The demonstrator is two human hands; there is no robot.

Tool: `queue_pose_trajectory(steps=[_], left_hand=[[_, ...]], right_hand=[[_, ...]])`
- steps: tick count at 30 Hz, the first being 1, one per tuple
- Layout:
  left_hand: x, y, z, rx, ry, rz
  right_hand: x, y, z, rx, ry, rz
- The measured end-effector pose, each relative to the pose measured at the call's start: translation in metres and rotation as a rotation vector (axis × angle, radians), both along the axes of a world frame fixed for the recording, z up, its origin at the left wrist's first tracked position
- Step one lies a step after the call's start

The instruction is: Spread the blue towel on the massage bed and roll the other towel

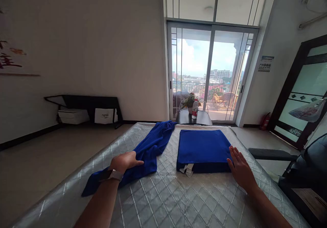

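A loose blue cloth (146, 155) lies rumpled across the left part of a quilted silver-grey mattress (163, 200). My left hand (125, 161), with a watch on its wrist, rests on this cloth; its thumb points right and the other fingers curl out of sight. To the right sits a square stack of folded blue cloth (203, 148), with white labels (188, 169) hanging from its near edge. Against the stack's right side is my right hand (240, 166), its fingers stretched out and nothing held in it.
Beyond the mattress stands a small dark table (182, 118) with a bottle (195, 109) and a potted plant (189, 101), before sliding glass doors. A low black bench (104, 102) stands along the left wall. A black chair (313, 160) is at the right.
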State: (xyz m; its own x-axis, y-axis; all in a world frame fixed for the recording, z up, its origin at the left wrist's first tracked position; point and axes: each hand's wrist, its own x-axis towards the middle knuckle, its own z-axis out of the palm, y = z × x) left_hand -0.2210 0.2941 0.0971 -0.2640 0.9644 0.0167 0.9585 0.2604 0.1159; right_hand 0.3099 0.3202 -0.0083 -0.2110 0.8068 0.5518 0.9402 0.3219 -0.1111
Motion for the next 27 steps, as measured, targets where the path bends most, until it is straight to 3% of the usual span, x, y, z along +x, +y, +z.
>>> queue_pose_trajectory(steps=[6, 14, 20, 25, 27], left_hand=[[-0.004, 0.008, -0.005, -0.09, 0.013, -0.018], [-0.002, -0.017, 0.041, 0.049, 0.06, -0.08], [0.025, -0.032, 0.068, 0.398, 0.137, 0.096], [0.035, -0.028, 0.079, 1.019, 0.046, 0.194], [0.034, -0.027, 0.079, 1.067, 0.017, 0.233]], right_hand=[[0.002, 0.0, 0.0, 0.042, 0.037, -0.034], [0.01, 0.005, -0.009, -0.007, 0.099, -0.07], [0.016, 0.007, -0.013, -0.015, 0.128, -0.078], [0.017, 0.008, -0.013, -0.041, 0.106, -0.076], [0.017, 0.008, -0.013, -0.015, 0.1, -0.086]])
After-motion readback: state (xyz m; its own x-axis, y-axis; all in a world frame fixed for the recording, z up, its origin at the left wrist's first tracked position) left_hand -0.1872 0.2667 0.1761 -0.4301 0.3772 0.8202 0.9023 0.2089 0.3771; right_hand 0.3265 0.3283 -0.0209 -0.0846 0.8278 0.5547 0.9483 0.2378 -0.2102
